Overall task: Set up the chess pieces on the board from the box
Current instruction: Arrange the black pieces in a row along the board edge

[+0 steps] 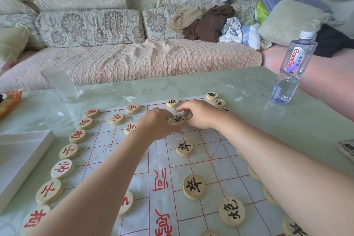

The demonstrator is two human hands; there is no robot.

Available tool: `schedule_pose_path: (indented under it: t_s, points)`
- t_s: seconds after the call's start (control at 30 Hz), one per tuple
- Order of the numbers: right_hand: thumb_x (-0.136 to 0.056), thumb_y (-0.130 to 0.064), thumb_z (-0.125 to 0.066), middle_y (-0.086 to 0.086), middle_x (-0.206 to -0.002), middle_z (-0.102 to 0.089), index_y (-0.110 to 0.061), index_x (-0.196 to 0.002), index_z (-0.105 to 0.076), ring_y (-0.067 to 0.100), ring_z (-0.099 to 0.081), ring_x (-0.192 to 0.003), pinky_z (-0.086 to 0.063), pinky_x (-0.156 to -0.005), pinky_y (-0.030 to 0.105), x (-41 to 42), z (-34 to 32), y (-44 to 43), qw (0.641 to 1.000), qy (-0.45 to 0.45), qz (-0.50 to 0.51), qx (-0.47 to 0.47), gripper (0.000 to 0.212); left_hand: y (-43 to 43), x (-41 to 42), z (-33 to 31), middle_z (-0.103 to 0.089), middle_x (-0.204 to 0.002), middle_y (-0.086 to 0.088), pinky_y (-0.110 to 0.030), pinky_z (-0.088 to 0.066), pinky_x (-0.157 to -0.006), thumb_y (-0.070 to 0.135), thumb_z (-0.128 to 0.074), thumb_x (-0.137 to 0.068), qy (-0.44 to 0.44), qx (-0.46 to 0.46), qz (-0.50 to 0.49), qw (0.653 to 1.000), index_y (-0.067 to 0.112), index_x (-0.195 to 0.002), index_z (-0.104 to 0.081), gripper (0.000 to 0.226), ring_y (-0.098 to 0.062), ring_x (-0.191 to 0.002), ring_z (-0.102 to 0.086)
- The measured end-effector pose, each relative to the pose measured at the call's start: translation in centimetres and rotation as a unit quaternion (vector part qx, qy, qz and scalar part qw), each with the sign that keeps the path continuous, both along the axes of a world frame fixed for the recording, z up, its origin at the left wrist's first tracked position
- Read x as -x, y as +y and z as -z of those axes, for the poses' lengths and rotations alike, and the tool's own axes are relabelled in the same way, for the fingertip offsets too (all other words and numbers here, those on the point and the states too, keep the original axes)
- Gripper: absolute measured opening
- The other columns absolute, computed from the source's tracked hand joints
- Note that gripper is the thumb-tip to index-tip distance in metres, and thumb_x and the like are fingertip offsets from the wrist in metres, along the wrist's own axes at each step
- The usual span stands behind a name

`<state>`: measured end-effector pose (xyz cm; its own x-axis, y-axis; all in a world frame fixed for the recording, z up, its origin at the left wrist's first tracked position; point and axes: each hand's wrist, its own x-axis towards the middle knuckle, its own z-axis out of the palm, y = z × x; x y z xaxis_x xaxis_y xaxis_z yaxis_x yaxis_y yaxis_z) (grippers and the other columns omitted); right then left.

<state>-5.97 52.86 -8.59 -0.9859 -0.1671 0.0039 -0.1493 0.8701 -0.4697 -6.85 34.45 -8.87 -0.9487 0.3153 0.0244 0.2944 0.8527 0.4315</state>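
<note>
Board (pixel 191 161): white sheet with red grid, flat on the tabletop (pixel 239 82), reaching toward its near edge. Red-marked discs (pixel 68 151) in a row along the board's left edge; black-marked discs (pixel 193 186) on its right half. Black disc (pixel 179 119), far middle of the board: pinched between fingertips of left hand (pixel 158 123) and right hand (pixel 199 114). White box (pixel 21 156) at the left edge. Glass (pixel 60 82), far left; water bottle (pixel 293 69), far right.
</note>
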Motion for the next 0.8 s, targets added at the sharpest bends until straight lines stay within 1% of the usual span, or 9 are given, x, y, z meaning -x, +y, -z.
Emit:
schedule_pose_path:
  t_s: [0.17,0.27,0.33,0.37,0.47,0.57,0.67,0.7,0.8]
  points:
    - [-0.077,-0.038,-0.079,-0.016,-0.099,-0.062,-0.032,-0.130,-0.061,0.008,-0.060,-0.090,-0.047,-0.075,0.024,-0.4,-0.3,-0.3,0.999,-0.028,0.008,0.016,0.056,-0.2,-0.1,-0.2,-0.061,-0.111,-0.001,-0.027,-0.039,-0.076,0.061,-0.071,-0.072,-0.024,-0.001,0.035,0.999,0.032,-0.116,-0.066,0.052,-0.019,-0.101,-0.051]
    - [-0.076,-0.041,-0.081,-0.014,-0.102,-0.065,-0.029,-0.129,-0.062,0.011,-0.063,-0.094,-0.050,-0.080,0.026,-0.7,-0.9,-0.3,0.999,-0.052,0.008,0.011,0.057,-0.1,0.0,0.0,-0.055,-0.119,-0.004,-0.029,-0.040,-0.084,0.064,-0.067,-0.073,-0.032,0.015,0.037,0.999,0.033,-0.122,-0.062,0.058,-0.022,-0.114,-0.044]
    - [-0.079,-0.037,-0.080,-0.011,-0.104,-0.066,-0.028,-0.128,-0.063,0.012,-0.063,-0.094,-0.049,-0.074,0.024,-0.9,-1.1,-0.3,0.998,-0.058,0.012,0.012,0.053,0.1,0.1,0.1,-0.046,-0.124,-0.004,-0.033,-0.037,-0.092,0.066,-0.066,-0.073,-0.044,0.035,0.035,0.998,0.037,-0.132,-0.054,0.067,-0.022,-0.124,-0.033]
    - [-0.080,-0.035,-0.079,-0.009,-0.105,-0.067,-0.027,-0.126,-0.064,0.014,-0.063,-0.093,-0.050,-0.074,0.025,-1.0,-1.1,-0.3,0.998,-0.057,0.013,0.012,0.049,0.2,0.2,0.2,-0.044,-0.125,-0.004,-0.034,-0.036,-0.094,0.067,-0.065,-0.072,-0.047,0.039,0.034,0.998,0.037,-0.134,-0.051,0.070,-0.021,-0.125,-0.031]
    - [-0.081,-0.034,-0.076,-0.004,-0.100,-0.070,-0.028,-0.115,-0.069,0.020,-0.066,-0.093,-0.053,-0.078,0.033,-1.0,-1.0,-0.6,0.998,-0.055,0.012,0.010,0.035,0.2,0.5,0.5,-0.055,-0.120,0.000,-0.031,-0.040,-0.089,0.063,-0.066,-0.076,-0.034,0.007,0.025,0.999,0.030,-0.135,-0.051,0.069,-0.020,-0.117,-0.043]
    - [-0.079,-0.037,-0.077,-0.009,-0.093,-0.068,-0.033,-0.107,-0.070,0.014,-0.063,-0.082,-0.050,-0.068,0.027,-0.9,-1.0,-0.8,0.998,-0.054,0.016,0.011,0.029,0.3,0.6,0.6,-0.061,-0.112,0.005,-0.028,-0.042,-0.084,0.054,-0.070,-0.077,-0.022,-0.028,0.021,0.999,0.026,-0.128,-0.055,0.060,-0.018,-0.108,-0.051]
    - [-0.079,-0.038,-0.078,-0.007,-0.093,-0.069,-0.032,-0.102,-0.071,0.010,-0.058,-0.074,-0.045,-0.058,0.021,-0.9,-1.0,-0.8,0.998,-0.050,0.020,0.019,0.025,0.3,0.7,0.7,-0.061,-0.111,0.004,-0.026,-0.042,-0.081,0.052,-0.072,-0.076,-0.026,-0.032,0.026,0.999,0.027,-0.122,-0.061,0.054,-0.017,-0.104,-0.052]
    - [-0.079,-0.038,-0.079,-0.006,-0.094,-0.069,-0.031,-0.103,-0.071,0.010,-0.058,-0.074,-0.044,-0.058,0.021,-0.9,-1.0,-0.8,0.998,-0.050,0.019,0.020,0.027,0.3,0.7,0.6,-0.061,-0.111,0.004,-0.026,-0.042,-0.081,0.050,-0.072,-0.076,-0.028,-0.034,0.027,0.999,0.027,-0.122,-0.062,0.052,-0.017,-0.103,-0.052]
    - [-0.079,-0.035,-0.078,-0.002,-0.097,-0.070,-0.028,-0.105,-0.072,0.013,-0.060,-0.080,-0.047,-0.065,0.026,-0.8,-1.0,-0.9,0.998,-0.054,0.014,0.016,0.028,0.2,0.7,0.7,-0.061,-0.112,0.004,-0.028,-0.045,-0.083,0.047,-0.073,-0.077,-0.026,-0.042,0.028,0.998,0.027,-0.121,-0.062,0.049,-0.018,-0.103,-0.053]
